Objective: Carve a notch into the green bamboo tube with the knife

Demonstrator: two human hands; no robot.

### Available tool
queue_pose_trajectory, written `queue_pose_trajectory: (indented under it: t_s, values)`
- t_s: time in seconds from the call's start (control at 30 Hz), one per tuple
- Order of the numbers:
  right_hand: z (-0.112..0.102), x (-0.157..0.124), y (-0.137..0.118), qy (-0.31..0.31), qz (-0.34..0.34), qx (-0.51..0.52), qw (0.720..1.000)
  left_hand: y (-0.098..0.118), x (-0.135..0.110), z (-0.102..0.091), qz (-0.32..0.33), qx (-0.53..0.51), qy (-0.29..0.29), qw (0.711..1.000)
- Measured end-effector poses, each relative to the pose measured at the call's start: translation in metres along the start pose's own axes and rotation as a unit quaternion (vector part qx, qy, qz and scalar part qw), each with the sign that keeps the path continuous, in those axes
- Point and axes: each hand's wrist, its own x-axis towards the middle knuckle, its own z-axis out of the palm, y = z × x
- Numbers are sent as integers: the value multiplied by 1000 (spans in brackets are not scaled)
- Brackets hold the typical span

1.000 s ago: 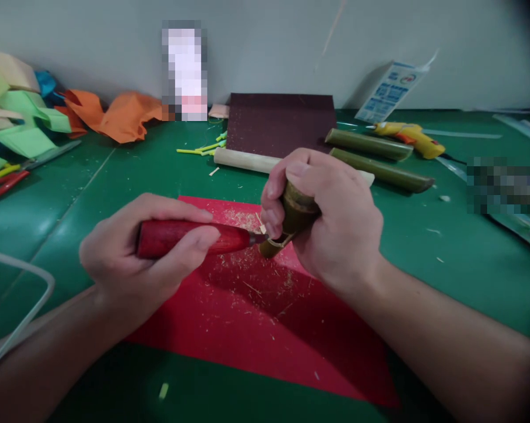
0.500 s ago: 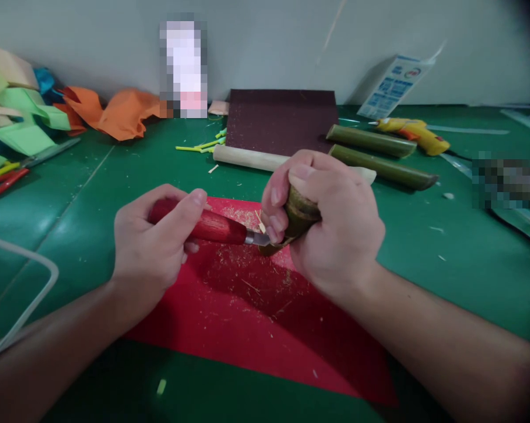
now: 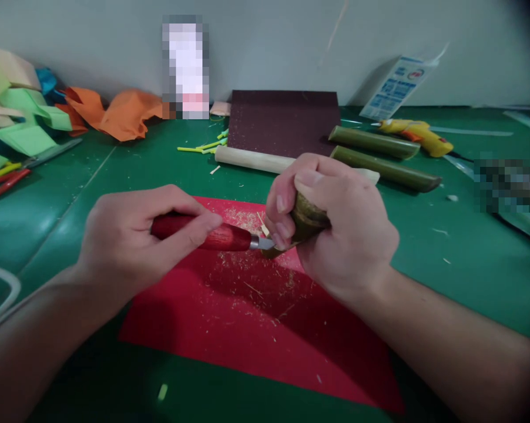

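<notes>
From where I stand, the left hand (image 3: 135, 235) grips the knife (image 3: 230, 237), blade (image 3: 265, 242) at the bamboo (image 3: 308, 218), which the right hand (image 3: 351, 220) clasps at a tilt, presumably to steady it, above the red sheet (image 3: 221, 335), seemingly laid to catch shavings (image 3: 246, 221)

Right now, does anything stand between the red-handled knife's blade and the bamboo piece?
Only fingertips of the right hand, perhaps: they crowd the blade beside the bamboo piece. Nothing else visible does.
</notes>
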Motion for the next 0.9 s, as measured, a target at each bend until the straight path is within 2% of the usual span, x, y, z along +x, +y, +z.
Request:
queue_pose_trajectory:
  t_s: [0.1,0.17,0.27,0.33,0.47,0.63,0.73,0.8,0.9]
  values:
    - [-2,1,0,-11,4,8,1000,1,2,-6,91,34,-34,995]
    - [-3,1,-1,-17,10,14,1000,2,2,-9,146,32,-78,986]
    - [-6,1,-3,-29,29,7,999,0,1,-12,200,44,-147,968]
    - [-7,1,-5,-38,39,6,999,-4,-2,-12,223,63,-162,959]
    - [-7,-1,-9,-53,54,33,997,-8,-7,-11,235,86,-187,950]
    - [-6,0,-16,-48,88,16,995,-3,-9,-12,193,125,-229,946]
    - [-6,5,-21,-47,94,39,994,-4,-8,-12,217,104,-215,946]
    - [-7,9,-25,-74,92,33,992,-4,-7,-11,237,92,-198,947]
    - [-9,12,-28,-93,89,12,992,-3,-7,-10,227,81,-207,948]
